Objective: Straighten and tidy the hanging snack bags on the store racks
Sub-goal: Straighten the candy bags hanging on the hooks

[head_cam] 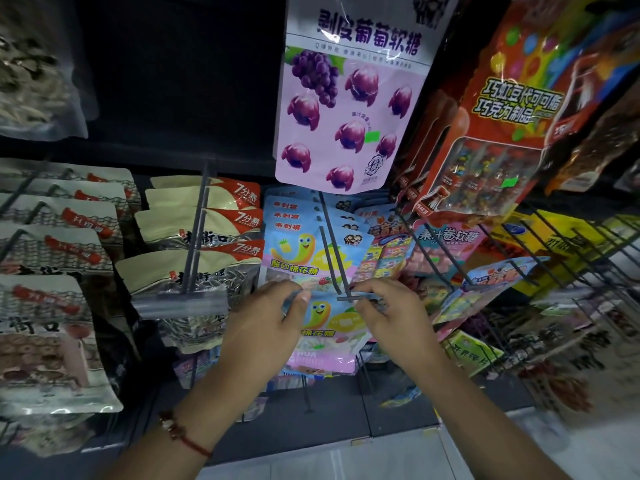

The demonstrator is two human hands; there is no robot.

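L hand pinches the top L corner of the front marshmallow bag, thumb over the edge; R hand pinches the top R corner, fingers curled right by the hook tip. The bag sits at the very front end of the double-wire peg, centre of the rack, just below the big purple grape gummy bag; can't tell whether its hang hole is on the wire or just off it. To do this step well, I'd say: keep both corners level, line the hole w/ the hook tip, slide the bag straight back along the wire till it sits flush w/ the ones behind, face forward, no twist; don't tug down, as the header could prob tear. Counts, L to R: far-L pegs w/ brown-and-cream snack bags, approx 5 visible in the stack plus a larger one in front; sunflower seed bags, 4 red "7" corners showing on 1 peg w/ a clear price tag holder at its end; blue marshmallow bags, approx 4 behind on the peg + 1 in hand; 1 grape bag up top; 1 red chocolate-bean pack in front, more behind but too overlapped to count; R wire pegs hold mixed bags, blurred, no count
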